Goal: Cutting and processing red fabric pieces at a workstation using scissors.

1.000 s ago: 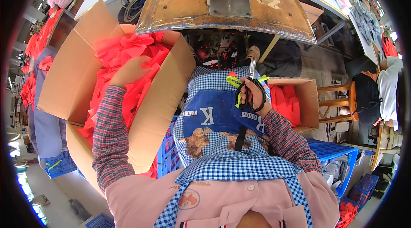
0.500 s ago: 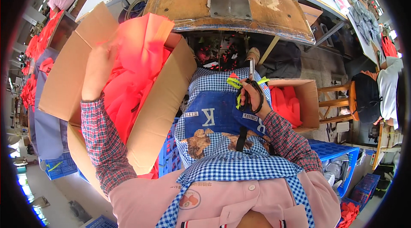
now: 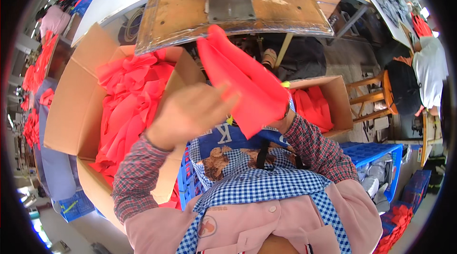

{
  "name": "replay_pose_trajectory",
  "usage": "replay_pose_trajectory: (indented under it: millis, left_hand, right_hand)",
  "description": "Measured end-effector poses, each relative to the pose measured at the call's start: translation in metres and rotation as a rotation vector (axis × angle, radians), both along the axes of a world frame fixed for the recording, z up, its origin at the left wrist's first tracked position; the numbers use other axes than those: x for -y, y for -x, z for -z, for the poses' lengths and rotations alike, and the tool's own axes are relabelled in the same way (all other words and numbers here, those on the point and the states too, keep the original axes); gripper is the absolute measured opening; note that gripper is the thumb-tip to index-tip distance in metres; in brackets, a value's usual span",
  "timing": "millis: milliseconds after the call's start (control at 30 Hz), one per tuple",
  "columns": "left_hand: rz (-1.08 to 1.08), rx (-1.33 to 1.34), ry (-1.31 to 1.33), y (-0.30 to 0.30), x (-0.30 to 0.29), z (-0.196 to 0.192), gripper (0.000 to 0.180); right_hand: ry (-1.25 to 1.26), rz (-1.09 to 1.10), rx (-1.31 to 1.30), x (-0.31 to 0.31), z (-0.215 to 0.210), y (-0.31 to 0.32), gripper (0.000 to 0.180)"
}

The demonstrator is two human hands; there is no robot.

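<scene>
A folded red fabric piece (image 3: 247, 87) hangs above my lap, its upper end near the table edge. My left hand (image 3: 195, 111) is at its left side, fingertips overlapping the cloth; motion smears the fingers, so its grip is unclear. Behind the lower right of the cloth is my right hand (image 3: 284, 123), mostly covered. The black-handled scissors it holds are nearly all hidden, with only a dark bit showing by the hand. Yellow-green strip ends (image 3: 285, 84) peek out around the cloth. A large cardboard box (image 3: 78, 96) of loose red fabric pieces (image 3: 131, 101) stands at my left.
A worn wooden table (image 3: 190, 13) with a metal plate (image 3: 232, 6) lies ahead. A smaller carton (image 3: 339, 99) with red pieces stands at right, near a wooden stool (image 3: 388, 93). Blue plastic crates (image 3: 395, 158) flank me. A blue checked apron (image 3: 257, 177) covers my lap.
My left hand has moved right from the big box to above my lap. The red fabric piece came across with it and now covers the scissors and most of my right hand.
</scene>
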State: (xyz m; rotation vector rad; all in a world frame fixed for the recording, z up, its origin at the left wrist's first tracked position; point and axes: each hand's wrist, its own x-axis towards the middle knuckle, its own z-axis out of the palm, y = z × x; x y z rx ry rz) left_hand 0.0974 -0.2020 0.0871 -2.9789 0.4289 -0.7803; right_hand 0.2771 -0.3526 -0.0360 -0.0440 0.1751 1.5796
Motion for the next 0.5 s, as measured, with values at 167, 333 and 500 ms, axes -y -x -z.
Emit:
replay_pose_trajectory:
  millis: [167, 333, 500]
  left_hand:
    - [0.154, -0.177, 0.214, -0.022, 0.017, 0.057, 0.044]
    - [-0.288, 0.004, 1.733, -0.039, 0.025, 0.066, 0.046]
    - [-0.185, -0.311, 2.256, -0.037, 0.019, 0.075, 0.033]
  right_hand:
    - [0.084, 0.018, 0.489, 0.006, 0.009, -0.021, 0.027]
    - [0.172, 0.433, 1.149, 0.004, -0.005, -0.007, 0.038]
    - [0.135, 0.369, 1.299, 0.001, -0.013, 0.023, 0.044]
